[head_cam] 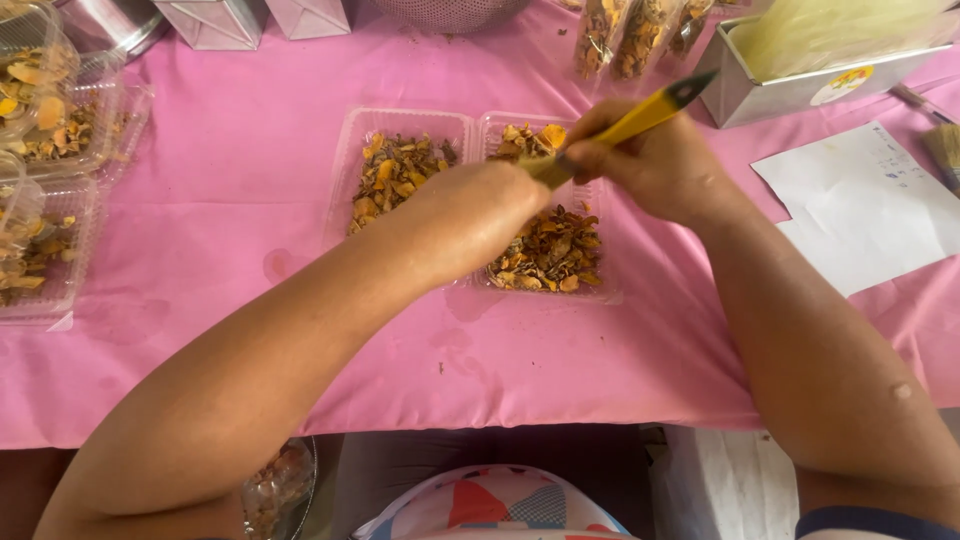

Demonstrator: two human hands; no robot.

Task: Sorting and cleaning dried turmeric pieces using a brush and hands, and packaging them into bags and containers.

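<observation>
Both forearms cross at frame centre — right hand [655, 160] fingers clenched on a yellow-handled brush [630, 125], left hand [480, 215] closed at its bristles, above the clear tray [545, 215] of dried slices — light, stiff, best held mid-handle.

place: small food-packing table, home or stall, cannot tell | signs: pink cloth [250, 180]; clear trays [405, 125] of dried orange-brown pieces; filled packets [625, 35]; metal tins [215, 22]; steel bowl [110, 25]; paper sheet [865, 205]
</observation>
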